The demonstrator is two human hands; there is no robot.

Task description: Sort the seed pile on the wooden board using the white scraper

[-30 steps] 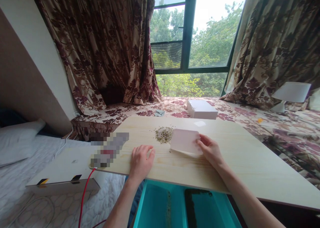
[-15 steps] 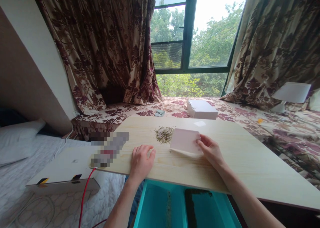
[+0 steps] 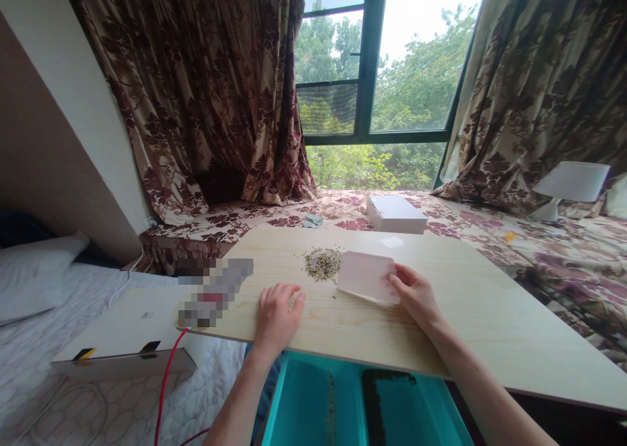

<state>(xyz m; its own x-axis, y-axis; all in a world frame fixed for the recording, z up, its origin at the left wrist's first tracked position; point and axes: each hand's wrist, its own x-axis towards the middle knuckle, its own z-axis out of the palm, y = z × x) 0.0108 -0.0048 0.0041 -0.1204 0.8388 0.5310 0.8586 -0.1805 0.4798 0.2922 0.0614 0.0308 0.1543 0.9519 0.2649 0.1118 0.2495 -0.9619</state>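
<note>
A pale wooden board [image 3: 465, 315] lies across in front of me. On it sits a small heap of greenish-brown seeds or grains [image 3: 322, 263]. My right hand [image 3: 416, 296] pinches the right edge of a pale pink card [image 3: 367, 276], whose left edge touches the heap. My left hand [image 3: 277, 314] rests palm down on the board near its front edge, fingers slightly spread, holding nothing. A few loose grains lie just below the card's left corner.
A teal two-compartment bin [image 3: 357, 407] sits under the board's front edge, with dark grains in it. A white box [image 3: 396, 213] and a small white slip [image 3: 392, 241] lie beyond. A blurred object [image 3: 213, 289] is at the board's left. A lamp [image 3: 568, 185] stands right.
The pink card has shifted slightly to the right and down with my right hand, leaving a few stray grains by its left corner. My left hand has stayed put.
</note>
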